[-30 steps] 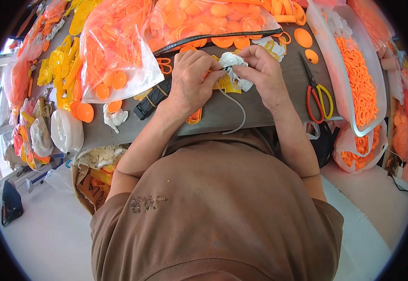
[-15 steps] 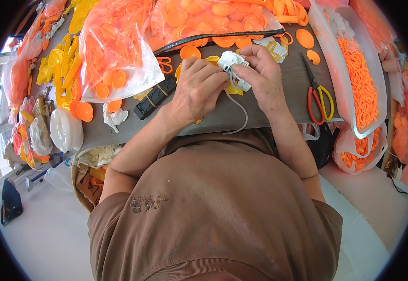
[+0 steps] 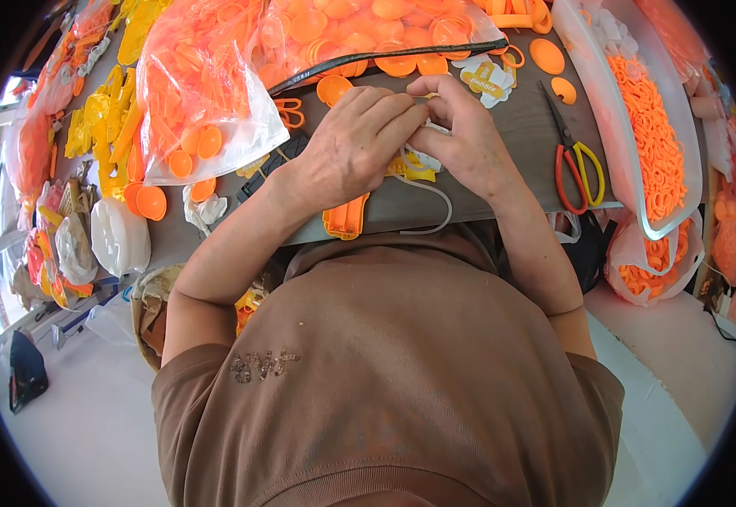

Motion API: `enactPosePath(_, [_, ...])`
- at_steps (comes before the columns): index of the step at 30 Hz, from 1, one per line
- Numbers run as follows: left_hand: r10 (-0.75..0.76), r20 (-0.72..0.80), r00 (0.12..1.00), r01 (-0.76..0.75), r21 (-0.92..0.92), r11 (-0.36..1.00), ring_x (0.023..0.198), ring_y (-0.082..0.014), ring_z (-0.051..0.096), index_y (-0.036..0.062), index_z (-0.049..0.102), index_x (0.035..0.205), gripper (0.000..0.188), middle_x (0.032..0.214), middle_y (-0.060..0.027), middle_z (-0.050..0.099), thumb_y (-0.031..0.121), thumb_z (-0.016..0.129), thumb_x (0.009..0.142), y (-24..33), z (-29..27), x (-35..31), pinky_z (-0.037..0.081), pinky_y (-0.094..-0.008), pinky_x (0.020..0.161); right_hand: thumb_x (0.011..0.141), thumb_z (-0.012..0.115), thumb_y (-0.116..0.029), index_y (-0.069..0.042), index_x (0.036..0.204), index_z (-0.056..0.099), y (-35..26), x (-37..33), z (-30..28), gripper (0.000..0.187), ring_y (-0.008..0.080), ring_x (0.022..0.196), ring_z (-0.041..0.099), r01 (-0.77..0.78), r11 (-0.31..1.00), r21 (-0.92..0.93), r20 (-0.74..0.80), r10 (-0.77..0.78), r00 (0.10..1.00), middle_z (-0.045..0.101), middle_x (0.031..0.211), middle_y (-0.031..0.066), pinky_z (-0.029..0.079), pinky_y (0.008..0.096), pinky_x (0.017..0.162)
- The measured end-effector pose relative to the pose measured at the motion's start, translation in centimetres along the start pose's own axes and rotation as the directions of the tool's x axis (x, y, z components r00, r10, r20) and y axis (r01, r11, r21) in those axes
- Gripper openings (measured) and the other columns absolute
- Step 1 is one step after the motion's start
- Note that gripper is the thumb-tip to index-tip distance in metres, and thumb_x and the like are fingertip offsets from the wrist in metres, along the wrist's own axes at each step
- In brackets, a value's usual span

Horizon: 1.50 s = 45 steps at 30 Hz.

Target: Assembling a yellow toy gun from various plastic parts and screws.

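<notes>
My left hand (image 3: 355, 148) and my right hand (image 3: 465, 139) meet above the near edge of the table, fingers curled together. Between them is a small white plastic part (image 3: 435, 127), mostly covered by my fingers; both hands close on it. From it a thin white cord (image 3: 445, 203) loops down to the table edge. A yellow plastic piece (image 3: 414, 167) shows just below my fingers. Under my left wrist lies an orange-yellow plastic piece (image 3: 347, 218), partly hidden. A dark block with bands (image 3: 279, 165) sits beyond my left forearm, largely covered.
Pliers-like scissors (image 3: 575, 165) with red and yellow handles lie to the right. A clear bin (image 3: 587, 72) holds many small orange rings. Bags of orange parts (image 3: 203, 93) fill the far side. Printed cards (image 3: 486, 80) lie beyond my right hand. Yellow parts (image 3: 114, 118) are at left.
My fingers have closed over the white part, which showed plainly before. Both hands have drawn closer together. The orange-yellow piece under my left wrist has come into view.
</notes>
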State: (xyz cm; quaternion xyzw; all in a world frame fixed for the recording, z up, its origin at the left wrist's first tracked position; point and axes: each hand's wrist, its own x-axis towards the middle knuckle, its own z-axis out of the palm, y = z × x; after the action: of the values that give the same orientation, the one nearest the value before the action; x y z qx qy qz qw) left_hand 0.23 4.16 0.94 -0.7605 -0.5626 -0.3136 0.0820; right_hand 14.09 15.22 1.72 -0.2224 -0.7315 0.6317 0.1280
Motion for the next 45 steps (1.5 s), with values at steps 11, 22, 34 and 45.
enactPosePath(11, [-0.307, -0.175, 0.935, 0.27, -0.207, 0.94, 0.088, -0.0308, 0.056, -0.0009, 0.054, 0.109, 0.05, 0.102, -0.0153, 0.057, -0.01, 0.063, 0.06, 0.4, 0.4, -1.8, 0.048, -0.0358, 0.073, 0.063, 0.072, -0.003, -0.003, 0.129, 0.043, 2.4, -2.2, -2.9, 0.072, 0.0309, 0.125, 0.037, 0.399, 0.76, -0.513, 0.255, -0.309, 0.916, 0.038, 0.137, 0.0129, 0.034, 0.0383, 0.103])
enactPosePath(22, [-0.267, -0.244, 0.932, 0.248, -0.106, 0.963, 0.086, -0.0273, 0.056, 0.0004, 0.055, 0.107, 0.049, 0.102, -0.0134, 0.058, -0.01, 0.065, 0.06, -0.4, -0.6, -2.0, 0.046, -0.0334, 0.076, 0.064, 0.075, -0.004, -0.006, 0.132, 0.04, 0.8, 0.1, -2.8, 0.077, 0.0238, 0.121, 0.043, 0.442, 0.86, -0.255, 0.253, -0.382, 0.889, 0.041, 0.131, 0.0088, 0.042, 0.0359, 0.098])
enactPosePath(34, [-0.757, -0.039, 0.652, 0.42, -0.813, 0.403, 0.097, -0.0141, 0.057, 0.0014, 0.053, 0.113, 0.043, 0.102, -0.0044, 0.057, 0.001, 0.072, 0.075, -0.7, -1.8, -2.3, 0.048, -0.0274, 0.083, 0.067, 0.072, 0.0, -0.008, 0.131, 0.043, -0.6, 3.0, -1.5, 0.071, 0.0189, 0.121, 0.042, 0.473, 0.879, -0.051, 0.257, -0.447, 0.857, 0.041, 0.128, 0.0059, 0.037, 0.0329, 0.103])
enactPosePath(45, [-0.642, -0.107, 0.759, 0.422, -0.67, 0.61, 0.095, -0.0159, 0.06, -0.0011, 0.056, 0.113, 0.044, 0.107, -0.0065, 0.054, 0.002, 0.073, 0.073, -2.0, -2.1, -2.1, 0.05, -0.027, 0.084, 0.08, 0.067, -0.003, 0.002, 0.129, 0.041, -4.1, 3.3, -1.1, 0.055, 0.0207, 0.113, 0.049, 0.326, 0.933, 0.151, 0.252, -0.355, 0.9, 0.047, 0.125, 0.0124, 0.041, 0.0331, 0.097])
